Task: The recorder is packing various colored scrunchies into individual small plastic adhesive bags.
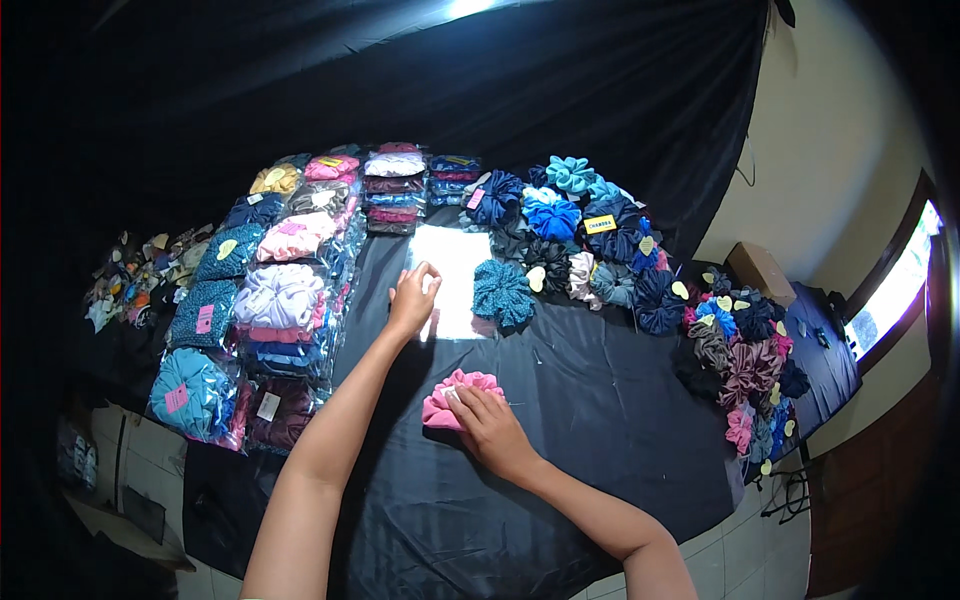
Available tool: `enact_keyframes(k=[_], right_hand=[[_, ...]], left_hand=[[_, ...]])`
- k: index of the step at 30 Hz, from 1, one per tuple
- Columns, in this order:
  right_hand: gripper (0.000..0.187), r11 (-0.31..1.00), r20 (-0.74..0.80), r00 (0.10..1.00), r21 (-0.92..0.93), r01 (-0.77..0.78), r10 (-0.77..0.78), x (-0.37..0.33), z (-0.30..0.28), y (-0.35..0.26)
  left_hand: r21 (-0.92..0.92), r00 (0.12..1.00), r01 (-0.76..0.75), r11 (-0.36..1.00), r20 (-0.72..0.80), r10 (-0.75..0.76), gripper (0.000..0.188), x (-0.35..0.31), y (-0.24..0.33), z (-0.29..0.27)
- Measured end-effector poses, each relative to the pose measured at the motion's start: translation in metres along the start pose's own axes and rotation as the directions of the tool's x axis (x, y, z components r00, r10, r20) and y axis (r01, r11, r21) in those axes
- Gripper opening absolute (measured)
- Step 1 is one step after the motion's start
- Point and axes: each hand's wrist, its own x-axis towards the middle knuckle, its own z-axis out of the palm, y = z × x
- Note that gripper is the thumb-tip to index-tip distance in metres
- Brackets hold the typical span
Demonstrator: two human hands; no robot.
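My right hand (490, 425) is closed over a pink scrunchie (437, 408) lying on the black cloth, with a small whitish piece under its fingertips. My left hand (413, 300) reaches farther out to the left edge of a shiny, glare-covered stack of clear plastic bags (455, 270). Its thumb and fingers are drawn together in a pinch; whatever they hold is too small and bright to make out. A dark teal speckled scrunchie (503, 294) rests at the right side of the bag stack.
Bagged scrunchies (278, 296) stand in piled rows on the left, with more bagged piles (395, 185) at the back. Loose tagged scrunchies (552, 222) spread across the back right, and another heap (750, 360) lies at the right edge. A cardboard box (760, 272) sits beyond it.
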Motion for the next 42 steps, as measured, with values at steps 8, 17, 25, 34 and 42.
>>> enact_keyframes(k=[8, 17, 25, 34, 42], right_hand=[[0.059, 1.000, -0.001, 1.000, 0.012, 0.008, -0.008, 0.002, 0.002, -0.003], [0.059, 1.000, -0.016, 1.000, -0.005, 0.001, -0.001, 0.000, -0.001, -0.001], [0.057, 0.998, -0.029, 0.999, -0.052, 0.020, -0.021, 0.002, 0.002, -0.002], [0.048, 0.938, 0.036, 0.989, 0.313, -0.149, 0.145, 0.004, -0.052, -0.001], [0.034, -0.098, 0.335, 0.886, 0.942, -0.321, 0.321, -0.004, -0.064, -0.023]], left_hand=[[-0.690, 0.935, 0.338, 0.640, 0.327, -0.141, 0.013, 0.011, -0.016, -0.006], [-0.786, 0.857, 0.515, 0.341, 0.473, -0.204, 0.024, 0.021, 0.031, -0.038], [-0.756, 0.936, 0.336, 0.561, 0.334, -0.110, 0.021, 0.011, 0.035, -0.044], [-0.514, 0.954, 0.286, 0.809, 0.237, -0.186, 0.018, -0.101, 0.052, -0.050], [-0.266, 0.984, 0.090, 0.960, 0.175, -0.043, 0.009, -0.166, 0.075, -0.074]])
